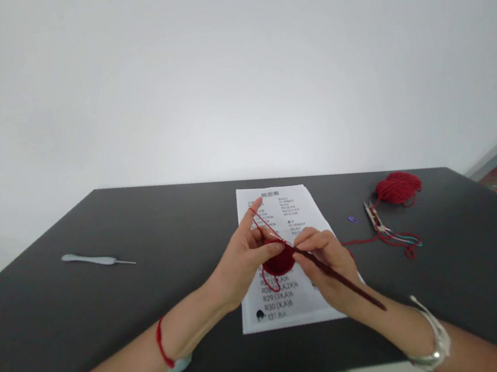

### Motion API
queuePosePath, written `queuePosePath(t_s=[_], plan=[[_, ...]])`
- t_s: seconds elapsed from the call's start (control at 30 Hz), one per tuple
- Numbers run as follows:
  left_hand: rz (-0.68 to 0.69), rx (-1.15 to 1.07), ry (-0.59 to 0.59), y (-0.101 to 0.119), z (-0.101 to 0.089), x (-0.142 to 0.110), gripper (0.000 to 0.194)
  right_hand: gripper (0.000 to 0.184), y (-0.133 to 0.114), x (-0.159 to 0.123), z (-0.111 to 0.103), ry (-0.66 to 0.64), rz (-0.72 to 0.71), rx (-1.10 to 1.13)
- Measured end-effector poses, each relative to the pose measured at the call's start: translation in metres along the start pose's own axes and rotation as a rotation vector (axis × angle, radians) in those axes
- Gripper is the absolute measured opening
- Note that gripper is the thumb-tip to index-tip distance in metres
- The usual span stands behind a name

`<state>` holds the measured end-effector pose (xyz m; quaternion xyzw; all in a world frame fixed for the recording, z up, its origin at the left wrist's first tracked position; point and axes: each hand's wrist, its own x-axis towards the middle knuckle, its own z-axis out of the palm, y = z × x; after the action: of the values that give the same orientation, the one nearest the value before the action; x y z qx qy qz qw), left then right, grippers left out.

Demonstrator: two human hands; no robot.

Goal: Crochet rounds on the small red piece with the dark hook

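Over the printed sheet [293, 317], pinched red crochet piece [280, 263] in left hand [239, 265], under thumb, with yarn strand [266, 221] looped over raised index finger. Gripped dark red hook [349, 283] in right hand [331, 263], with tip at piece's upper edge. Left of left hand, well apart, had grey-handled tool [90, 260] on black table [181, 231]. Beyond right hand, to its right, had purple clip [352, 220], scissors [370, 216] and yarn ball [397, 187].

Red yarn [397, 187] and a printed page [308, 311] on a dark table [180, 225], white wall [236, 90] behind, marked an indoor craft space.
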<state>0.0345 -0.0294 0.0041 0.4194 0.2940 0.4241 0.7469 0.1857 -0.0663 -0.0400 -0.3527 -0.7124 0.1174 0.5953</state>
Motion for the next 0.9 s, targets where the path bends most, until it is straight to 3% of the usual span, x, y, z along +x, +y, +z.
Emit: queuePosePath(t_s=[0.1, 0.23, 0.3, 0.4, 0.5, 0.67, 0.9], plan=[[0.058, 0.101, 0.039, -0.003, 0.002, -0.001, 0.093, 0.013, 0.002, 0.001, 0.002, -0.017, 0.068, -0.045], [0.031, 0.006, 0.081, -0.005, 0.005, -0.001, 0.088, 0.016, 0.005, -0.001, 0.001, -0.067, -0.204, -0.440], [-0.075, -0.099, 0.061, -0.003, 0.005, 0.000, 0.083, 0.018, 0.007, 0.000, -0.001, -0.090, -0.272, -0.416], [-0.188, -0.161, 0.044, 0.001, 0.002, 0.002, 0.079, 0.016, 0.007, 0.004, -0.004, -0.051, -0.058, -0.079], [-0.123, -0.137, 0.079, 0.005, 0.000, 0.004, 0.079, 0.013, 0.002, 0.009, -0.007, 0.010, 0.243, 0.240], [-0.076, -0.079, 0.073, 0.007, -0.003, 0.006, 0.077, 0.012, -0.001, 0.007, -0.014, 0.035, 0.249, 0.271], [-0.096, -0.048, 0.010, 0.011, -0.007, 0.007, 0.081, 0.010, 0.002, 0.012, -0.023, -0.018, 0.397, 0.440]])
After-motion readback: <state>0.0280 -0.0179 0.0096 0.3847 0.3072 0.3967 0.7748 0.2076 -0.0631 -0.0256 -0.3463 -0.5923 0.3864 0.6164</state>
